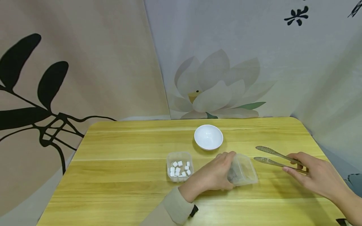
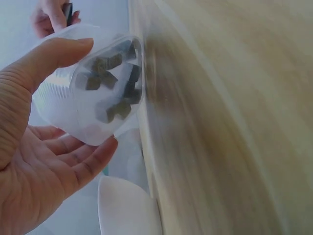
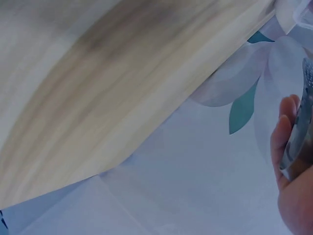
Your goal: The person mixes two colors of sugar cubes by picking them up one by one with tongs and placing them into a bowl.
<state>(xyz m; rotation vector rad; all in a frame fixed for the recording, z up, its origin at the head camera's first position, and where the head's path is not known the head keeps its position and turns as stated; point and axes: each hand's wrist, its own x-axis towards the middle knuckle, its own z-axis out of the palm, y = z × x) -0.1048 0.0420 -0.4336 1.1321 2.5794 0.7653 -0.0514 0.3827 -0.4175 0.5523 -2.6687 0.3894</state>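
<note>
My left hand (image 1: pixel 213 175) grips a clear plastic container (image 1: pixel 246 169) by its side, thumb on one wall and fingers on the other. In the left wrist view several dark cubes (image 2: pixel 131 73) show through the container's wall. My right hand (image 1: pixel 319 174) holds metal tongs (image 1: pixel 268 150), their perforated tips spread apart and pointing left towards the container. Nothing sits between the tips. Left of my left hand, a second clear container (image 1: pixel 179 155) holds several white cubes (image 1: pixel 177 169).
Behind the containers stands a white bowl (image 1: pixel 208 137), with no contents visible. All of this is on a wooden table (image 1: pixel 118 175), whose far edge meets a printed curtain (image 1: pixel 226 31).
</note>
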